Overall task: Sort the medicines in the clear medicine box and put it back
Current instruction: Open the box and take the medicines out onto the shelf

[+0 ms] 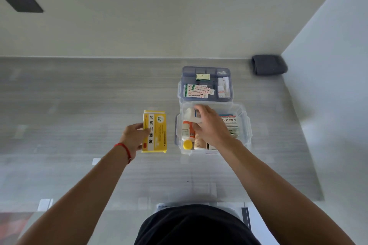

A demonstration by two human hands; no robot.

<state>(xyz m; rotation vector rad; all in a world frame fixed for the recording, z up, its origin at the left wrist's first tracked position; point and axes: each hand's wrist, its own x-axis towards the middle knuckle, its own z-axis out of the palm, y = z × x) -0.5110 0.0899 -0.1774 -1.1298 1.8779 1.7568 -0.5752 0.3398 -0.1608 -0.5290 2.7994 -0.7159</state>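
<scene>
Nearby, a grey tray (pixel 206 83) touches the clear box (pixel 244 123) behind

A home interior: a grey wood-grain tabletop (pixel 99 95) set into a corner of plain pale walls (pixel 328 65), a household clear medicine box (pixel 246 125) on it beside a folded dark cloth (pixel 268 64).

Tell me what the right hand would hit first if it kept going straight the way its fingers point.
The right hand, holding a white bottle over the clear medicine box, points away from the person. Straight on, it would probably first meet the compartment tray just beyond the box; relative height is unclear.
</scene>
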